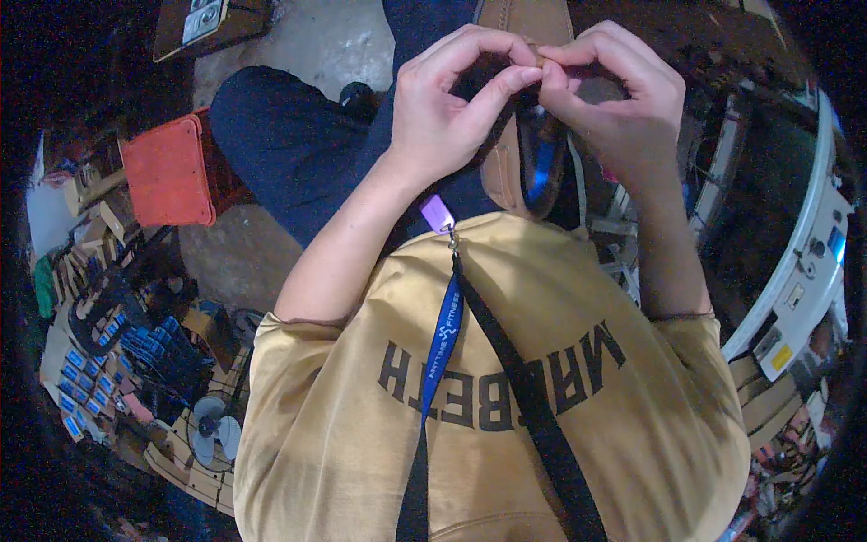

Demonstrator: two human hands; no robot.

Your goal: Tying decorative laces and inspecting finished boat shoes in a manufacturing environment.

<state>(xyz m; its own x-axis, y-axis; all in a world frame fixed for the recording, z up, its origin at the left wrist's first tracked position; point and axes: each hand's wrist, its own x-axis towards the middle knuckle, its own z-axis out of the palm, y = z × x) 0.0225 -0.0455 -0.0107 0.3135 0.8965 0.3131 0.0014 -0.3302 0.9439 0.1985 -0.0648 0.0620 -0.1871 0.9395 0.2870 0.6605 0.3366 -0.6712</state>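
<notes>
My left hand (442, 108) and my right hand (623, 113) meet fingertip to fingertip at the top of the view, both in a pinch. Between the tips shows a tiny brownish piece (539, 58), too small to name. Below them, over my lap, lies a tan leather-like item (501, 172) with stitched edges and a dark opening with a blue sheen; its kind is unclear. A lanyard (442, 334) with a purple tag (437, 213) hangs down my tan shirt, its tag just below my left wrist.
A red stool or box (169, 172) stands left of my bent knee. Farther left are a small fan (214, 430) and piles of cardboard and packets (90, 379). A large white-framed unit (795, 262) curves along the right. Grey floor (293, 68) shows beyond my leg.
</notes>
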